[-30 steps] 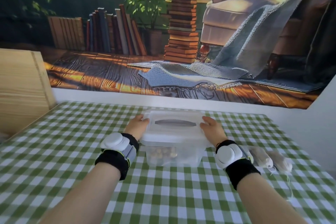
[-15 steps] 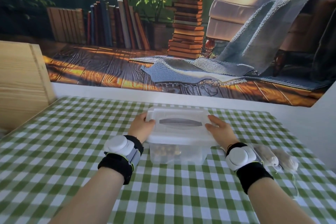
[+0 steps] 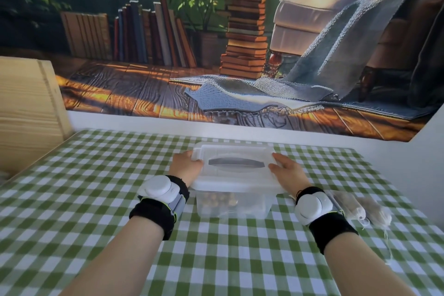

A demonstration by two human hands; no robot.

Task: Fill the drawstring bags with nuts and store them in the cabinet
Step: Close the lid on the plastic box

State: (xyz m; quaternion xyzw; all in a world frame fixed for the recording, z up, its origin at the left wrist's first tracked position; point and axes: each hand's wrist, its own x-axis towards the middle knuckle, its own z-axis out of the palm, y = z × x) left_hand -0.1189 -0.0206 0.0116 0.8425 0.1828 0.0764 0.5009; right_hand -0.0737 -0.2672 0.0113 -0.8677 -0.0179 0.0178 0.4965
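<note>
Tablecloth (image 3: pixel 72 199) open L & in front of box (image 3: pixel 230 209); drawstring bags (image 3: pixel 360 206) just R, wooden cabinet (image 3: pixel 26 113) far L.

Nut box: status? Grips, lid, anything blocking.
Left grip and right grip hold the lid by its ends. Lid not yet off the clear box, nuts inside. Drawstring bags lie right of the box; nothing blocking.

Nothing here can be read from where I stand. The book spines (image 3: pixel 153 31) printed on the wall hanging (image 3: pixel 240 94) are blurred streaks of colour, and no title comes through. The lid (image 3: pixel 235 151) of the clear box (image 3: pixel 230 208) shows no legible label, and the wrist bands (image 3: pixel 153 215) show no brand or number that I can make out.
</note>
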